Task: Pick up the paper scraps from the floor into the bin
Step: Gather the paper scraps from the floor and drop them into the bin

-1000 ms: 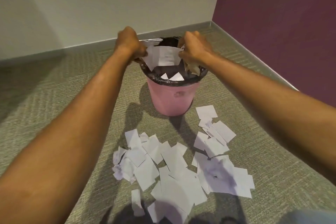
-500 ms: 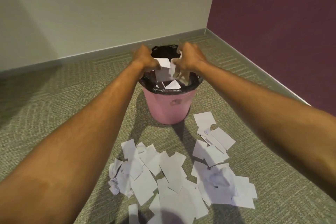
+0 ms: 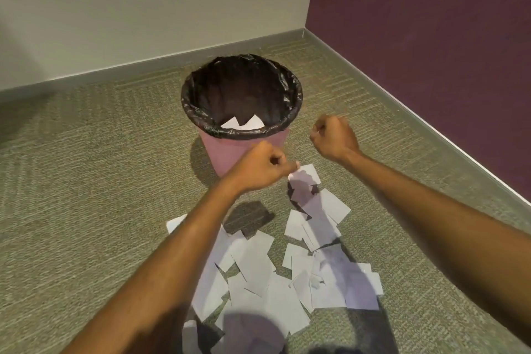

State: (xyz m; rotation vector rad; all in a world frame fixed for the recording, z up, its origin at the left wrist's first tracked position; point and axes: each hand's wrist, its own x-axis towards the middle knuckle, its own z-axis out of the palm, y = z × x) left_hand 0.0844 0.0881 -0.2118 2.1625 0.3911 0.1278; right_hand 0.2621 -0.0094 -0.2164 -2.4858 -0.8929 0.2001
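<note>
Mostly the paper scraps (image 3: pixel 258 270) lie on the floor, a loose white heap of overlapping, roughly rectangular pieces spreading from the bin's foot toward six o'clock and five o'clock, down to the bottom edge of the view. A few white pieces (image 3: pixel 242 123) show inside the bin, low against its near wall. The bin (image 3: pixel 227 155) is a pink bucket standing upright at twelve o'clock from the heap, with a black plastic liner (image 3: pixel 284 86) folded over its rim.

The left hand (image 3: pixel 257 168) hangs in front of the bin's near side, above the heap's far end. Its fingers are curled, and their tips lie at the edge of the farthest scrap (image 3: pixel 306 174). The hand is blurred, so I cannot tell whether it pinches that piece or only reaches it. The right hand (image 3: pixel 334 139) is at three o'clock from the bin, just beside its rim and clear of it, fingers curled into a fist with no paper showing in it.

Both bare forearms reach in from the bottom corners. The floor is grey-green patterned carpet (image 3: pixel 86 181). A beige wall (image 3: pixel 143 8) runs behind the bin at twelve o'clock and a dark purple wall (image 3: pixel 431 37) at two o'clock, with a grey skirting board (image 3: pixel 115 77) along their foot.
</note>
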